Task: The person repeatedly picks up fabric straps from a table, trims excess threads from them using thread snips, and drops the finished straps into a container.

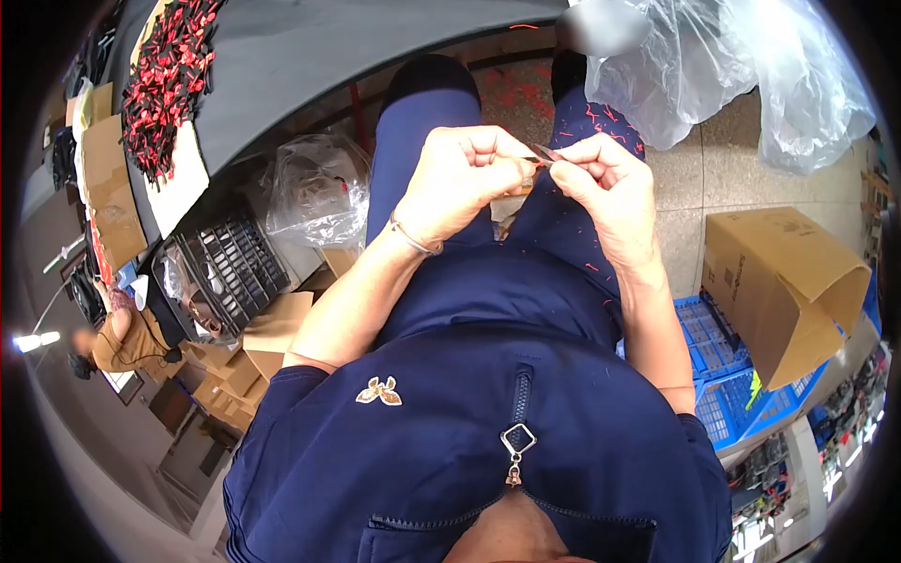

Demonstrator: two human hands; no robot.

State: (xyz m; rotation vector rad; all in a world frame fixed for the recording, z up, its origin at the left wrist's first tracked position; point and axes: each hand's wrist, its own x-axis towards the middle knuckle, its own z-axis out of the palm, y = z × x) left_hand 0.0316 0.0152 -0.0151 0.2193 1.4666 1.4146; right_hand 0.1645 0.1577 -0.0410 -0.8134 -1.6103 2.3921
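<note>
In front of my lap, both hands meet with their fingertips almost touching. My left hand (466, 178), with a bracelet (415, 238) at the wrist, is closed in a pinch on a small dark piece that its fingers mostly cover. My right hand (605, 188) is also closed, pinching a thin, dark, pointed sliver (542, 152) that looks like a small blade; its exact kind is unclear. Red scraps (610, 122) are scattered over my dark blue trousers below the right hand.
A pile of small black-and-red pieces (169, 89) lies on the dark table (282, 56) at upper left. Clear plastic bags (713, 66) hang at upper right. A cardboard box (779, 281) stands by blue crates (709, 338). Another person (131, 338) is at far left.
</note>
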